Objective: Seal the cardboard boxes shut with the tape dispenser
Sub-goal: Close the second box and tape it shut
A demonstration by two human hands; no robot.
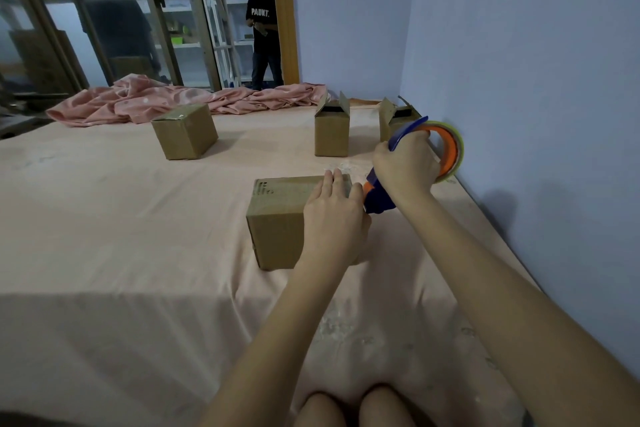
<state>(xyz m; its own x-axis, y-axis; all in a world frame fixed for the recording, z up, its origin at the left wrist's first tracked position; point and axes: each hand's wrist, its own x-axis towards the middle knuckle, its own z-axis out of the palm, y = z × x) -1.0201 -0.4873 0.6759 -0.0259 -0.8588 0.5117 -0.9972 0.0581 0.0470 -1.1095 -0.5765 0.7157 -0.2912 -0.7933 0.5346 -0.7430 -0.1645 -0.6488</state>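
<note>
Near box: a closed cardboard box (277, 222) stands on the pink sheet (121, 218) directly before the person, its flaps down.
Left hand: the left hand (332, 215) lies flat on the right part of the box top, fingers straight, pressing the flaps down without clasping anything.
Right hand: the right hand (405, 166) is wrapped round the handle of the blue-and-orange tape dispenser (381, 199); its clear tape roll (452, 149) rides behind the knuckles.
Dispenser position: its mouth sits at the box's right upper edge, just beside the left thumb; whether tape already adheres cannot be told.
Step in hand: judged as laying a strip along the top seam.
Technique: keep the flat hand pressing so the flaps meet; draw the dispenser steadily along the seam, blade low, fingers clear of the cutter.
Remaining boxes: one closed box (185, 132) far left; two open-flapped boxes (331, 128) (394, 118) near the wall.
Background: crumpled pink cloth (173, 102); a person standing in the doorway.
</note>
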